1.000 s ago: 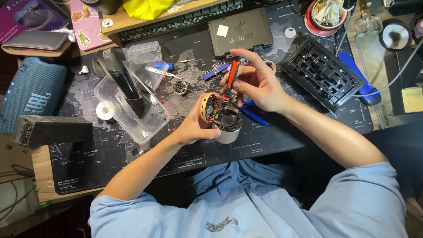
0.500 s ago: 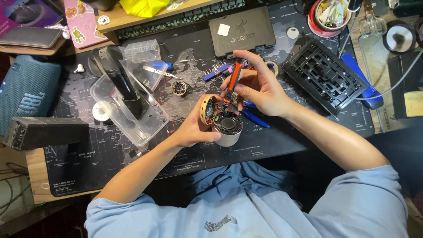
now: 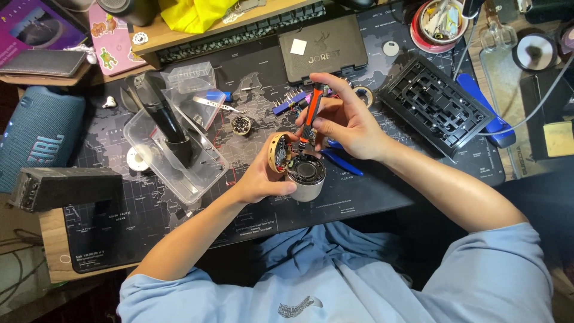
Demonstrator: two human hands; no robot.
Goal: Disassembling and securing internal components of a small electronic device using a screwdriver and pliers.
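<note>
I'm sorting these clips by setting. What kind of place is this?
Most likely a home electronics repair desk. The right hand works an orange screwdriver into an opened cylindrical device gripped by the left hand, with a bare keyboard frame nearby.

Bare desk mat (image 3: pixel 149 230) lies open near the desk's front edge; a clear plastic tray (image 3: pixel 179 158) hems the left hand (image 3: pixel 260 179), blue pliers (image 3: pixel 341 161) and what may be a keyboard frame (image 3: pixel 433 104) the right hand (image 3: pixel 350 122).
</note>
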